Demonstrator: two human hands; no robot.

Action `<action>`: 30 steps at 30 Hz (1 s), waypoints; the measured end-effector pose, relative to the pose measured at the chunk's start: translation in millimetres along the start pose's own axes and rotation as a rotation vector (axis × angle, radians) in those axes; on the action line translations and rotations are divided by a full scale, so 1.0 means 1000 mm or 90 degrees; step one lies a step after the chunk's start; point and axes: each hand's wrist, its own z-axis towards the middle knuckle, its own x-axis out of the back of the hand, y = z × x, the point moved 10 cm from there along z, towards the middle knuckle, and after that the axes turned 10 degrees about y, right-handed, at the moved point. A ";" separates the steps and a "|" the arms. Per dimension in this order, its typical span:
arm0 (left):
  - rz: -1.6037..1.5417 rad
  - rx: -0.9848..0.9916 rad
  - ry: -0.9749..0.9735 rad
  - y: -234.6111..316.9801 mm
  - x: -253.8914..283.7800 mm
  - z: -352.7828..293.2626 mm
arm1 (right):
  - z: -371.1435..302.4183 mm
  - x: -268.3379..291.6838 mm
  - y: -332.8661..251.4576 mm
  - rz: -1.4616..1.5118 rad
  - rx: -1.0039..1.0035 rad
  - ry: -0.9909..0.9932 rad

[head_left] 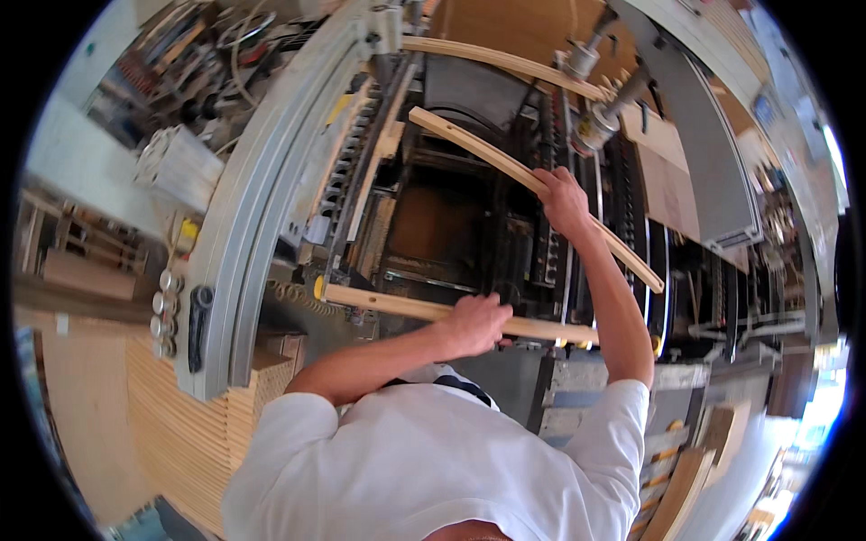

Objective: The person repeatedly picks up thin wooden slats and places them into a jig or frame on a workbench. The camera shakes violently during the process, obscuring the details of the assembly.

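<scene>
White T-shirt (433,451): nearest
Cylinder (594,133) label: blurred
Wooden rail (487,151): long axis far-left to near-right
Right hand (565,200): pinching it
Left hand (478,325): curled around near rail (388,303)

The middle wooden strip (487,154) is pale tan, and the near wooden strip (388,303) and far wooden strip (492,58) share that light colour. The machine bed (519,248) is mostly black, with a bright yellow cap (318,287) at near left. The left beam (262,207) is pale grey, the shirt (433,460) plain white, the far panel (523,27) orange-brown. At near left, stacked boards (180,415) show yellowish-tan stripes.
</scene>
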 end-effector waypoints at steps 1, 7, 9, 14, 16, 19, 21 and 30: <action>-0.010 0.010 0.004 0.004 -0.001 -0.008 | 0.018 -0.016 0.001 0.006 0.023 0.002; 0.003 0.167 0.012 -0.016 0.014 -0.064 | 0.096 -0.097 -0.016 -0.022 0.086 0.007; 0.011 0.241 0.011 -0.025 0.029 -0.086 | 0.115 -0.110 -0.001 -0.068 0.059 0.029; -0.046 0.394 0.109 -0.048 0.060 -0.172 | 0.139 -0.115 0.043 -0.134 -0.001 0.069; -0.029 0.427 0.181 -0.060 0.061 -0.212 | 0.139 -0.118 0.040 -0.129 0.002 0.054; -0.045 0.485 0.239 -0.066 0.071 -0.250 | 0.144 -0.120 0.032 -0.130 0.038 0.073; -0.046 0.526 0.260 -0.071 0.073 -0.271 | 0.149 -0.128 0.027 -0.149 0.036 0.063; -0.067 0.785 0.312 -0.090 0.033 -0.385 | 0.151 -0.130 0.014 -0.128 0.038 0.066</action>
